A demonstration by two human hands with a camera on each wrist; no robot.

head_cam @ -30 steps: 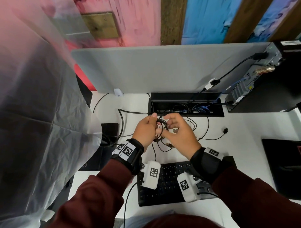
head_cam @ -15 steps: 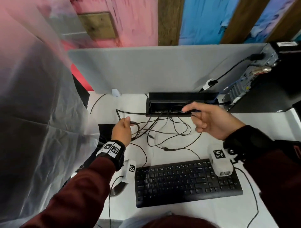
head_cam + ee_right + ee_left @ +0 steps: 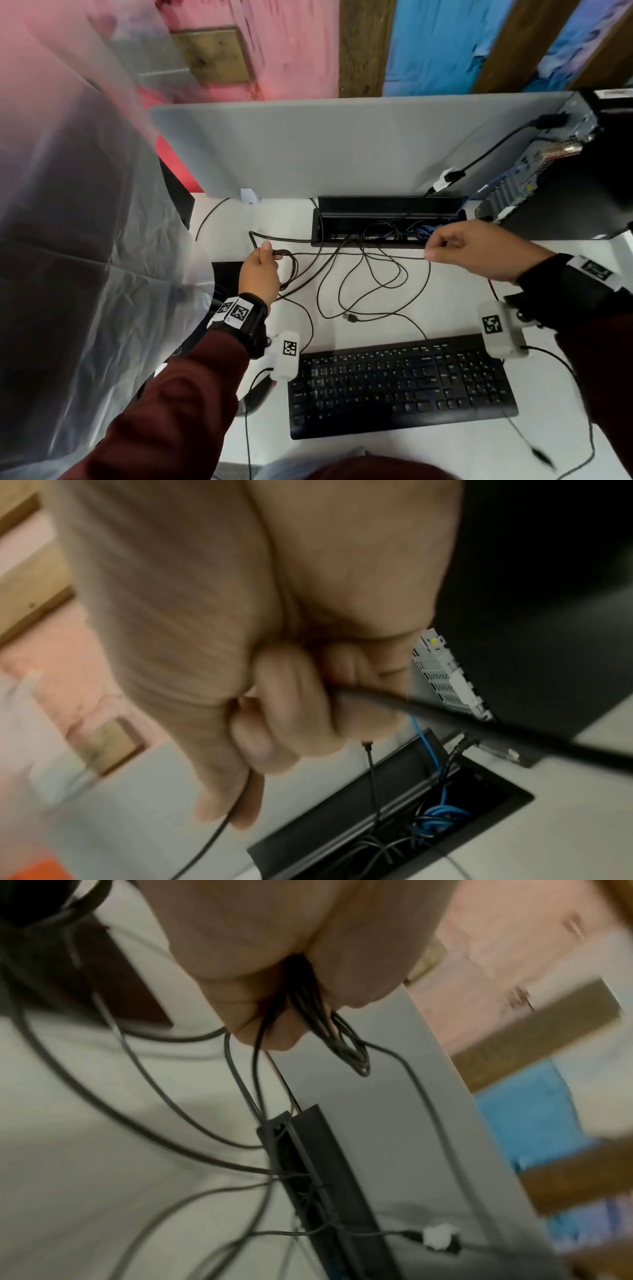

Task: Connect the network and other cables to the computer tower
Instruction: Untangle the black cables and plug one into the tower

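A: So how far along is the person with the cabling?

B: Partway, by the look of it. The computer tower [image 3: 561,192] stands at the right rear of the tabletop [image 3: 455,308], and a thick black lead [image 3: 493,150] and a blue cable [image 3: 486,187] already run to its back panel. Those seem done.

A: And the rest?

B: Several thin black cables [image 3: 373,274] lie in loose loops on the tabletop between the cable tray [image 3: 387,219] and the keyboard [image 3: 400,387]. One free plug [image 3: 351,317] rests just behind the keyboard, unconnected.

A: What are the hands doing?

B: The left hand [image 3: 259,277] has its fingers curled round a small coiled bundle [image 3: 289,269] of black cable, near the tray's left end. The right hand [image 3: 479,251] pinches one black strand [image 3: 359,254] between thumb and forefinger, the other fingers folded in, just in front of the tower. That strand stretches across from the bundle.

A: So it is being pulled free?

B: Probably. The judgement is that untangling is in hand, and plugging these into the tower is left.
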